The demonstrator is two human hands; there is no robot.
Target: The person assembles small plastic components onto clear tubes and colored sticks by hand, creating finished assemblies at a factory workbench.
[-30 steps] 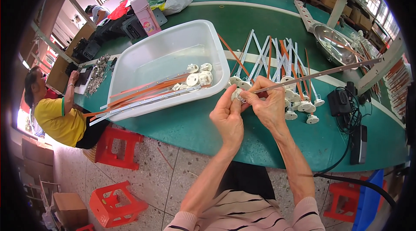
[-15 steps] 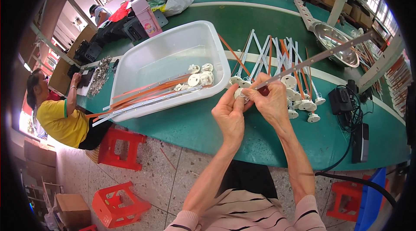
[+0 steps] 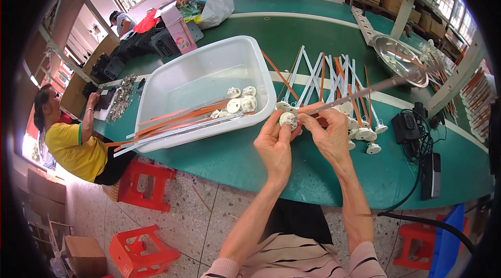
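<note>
My left hand [image 3: 275, 153] pinches a round white plastic cap [image 3: 287, 119] between thumb and fingers, its face turned up toward me. Thin wires seem to show on the cap, though they are small. The fingers of my right hand [image 3: 332, 137] grip the near end of a long narrow LED strip [image 3: 373, 88], which slants up to the right, its far end blurred. That near end lies close beside the cap; whether they are joined I cannot tell. Behind and right of my hands lies a group of LED strips [image 3: 314, 77] with white caps [image 3: 366, 134] on their near ends.
At my left, a white plastic tub [image 3: 203, 134] holds more capped strips. A black power adapter [image 3: 406, 128] with cables lies at right, and a metal bowl [image 3: 389, 48] stands behind. A person in a yellow shirt [image 3: 75, 147] works at far left. Red stools [image 3: 138, 249] stand below.
The cap in my left hand now shows more of its face. My right fingers have shifted slightly right, away from it, and the strip has swung down a little. The whole view has shifted slightly.
</note>
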